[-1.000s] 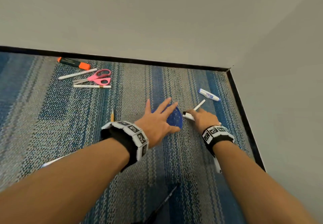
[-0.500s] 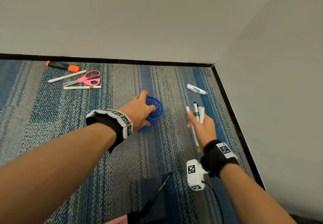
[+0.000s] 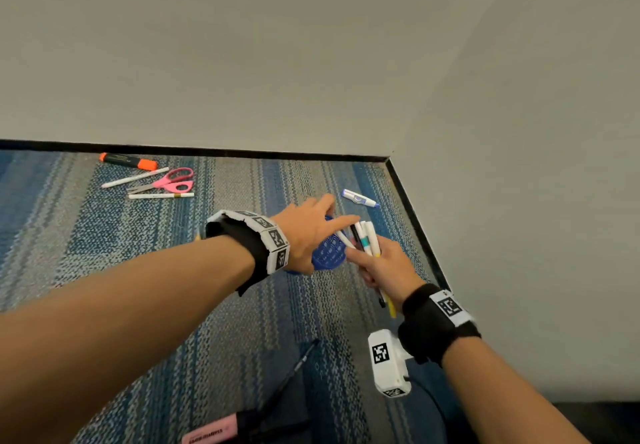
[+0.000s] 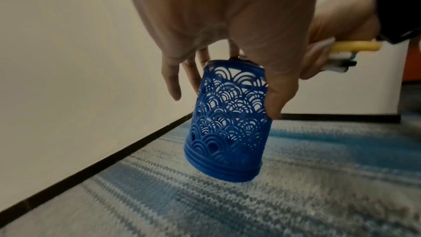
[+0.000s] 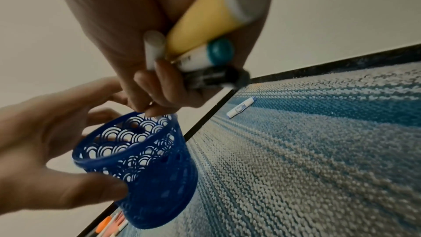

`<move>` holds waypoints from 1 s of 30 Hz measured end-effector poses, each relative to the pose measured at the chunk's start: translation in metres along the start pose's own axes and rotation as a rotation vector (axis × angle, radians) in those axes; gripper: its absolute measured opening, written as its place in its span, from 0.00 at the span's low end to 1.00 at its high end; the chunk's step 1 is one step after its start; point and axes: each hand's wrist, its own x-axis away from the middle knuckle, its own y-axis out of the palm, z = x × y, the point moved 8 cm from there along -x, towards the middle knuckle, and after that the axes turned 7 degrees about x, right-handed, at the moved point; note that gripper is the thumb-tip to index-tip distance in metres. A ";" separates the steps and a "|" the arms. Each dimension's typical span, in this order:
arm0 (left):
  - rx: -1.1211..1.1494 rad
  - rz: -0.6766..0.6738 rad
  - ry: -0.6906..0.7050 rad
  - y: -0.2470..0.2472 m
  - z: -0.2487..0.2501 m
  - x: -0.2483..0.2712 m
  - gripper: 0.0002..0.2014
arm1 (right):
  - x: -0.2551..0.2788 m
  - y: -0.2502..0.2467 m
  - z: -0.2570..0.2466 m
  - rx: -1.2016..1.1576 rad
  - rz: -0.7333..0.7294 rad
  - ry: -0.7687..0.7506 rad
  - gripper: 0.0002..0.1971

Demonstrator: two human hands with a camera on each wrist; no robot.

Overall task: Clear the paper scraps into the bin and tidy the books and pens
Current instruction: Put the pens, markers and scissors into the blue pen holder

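My left hand (image 3: 308, 235) grips a blue lattice pen cup (image 3: 329, 253) by its rim, thumb on one side and fingers on the other, and tilts it towards my right hand. The left wrist view shows the cup (image 4: 227, 123) low over the carpet. My right hand (image 3: 384, 267) holds a bundle of several pens (image 3: 363, 239), their tips at the cup's mouth. In the right wrist view the pens (image 5: 205, 55) point down at the cup (image 5: 141, 165).
A correction tape pen (image 3: 360, 198) lies near the wall corner. An orange highlighter (image 3: 128, 161), pink scissors (image 3: 166, 182) and two white pens (image 3: 161, 195) lie far left by the skirting. A black pen (image 3: 294, 371) and pink highlighter (image 3: 211, 435) lie near me.
My left hand has taken hold of the cup and tilted it to the right. My right hand gathered the pens off the carpet and brought them to the cup's mouth.
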 end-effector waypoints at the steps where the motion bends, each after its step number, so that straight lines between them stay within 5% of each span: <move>1: 0.007 0.011 0.012 -0.002 0.006 -0.001 0.54 | 0.004 -0.004 -0.003 0.012 0.014 -0.014 0.06; 11: 0.016 0.079 0.027 -0.019 0.038 -0.005 0.53 | 0.031 -0.041 -0.005 -0.171 0.176 -0.008 0.09; 24: 0.027 0.097 -0.019 -0.031 0.034 0.012 0.35 | 0.052 -0.056 -0.006 -0.298 0.157 -0.012 0.05; 30: 0.019 0.052 0.004 -0.027 0.027 0.019 0.35 | 0.054 -0.073 -0.004 -0.280 0.423 -0.044 0.08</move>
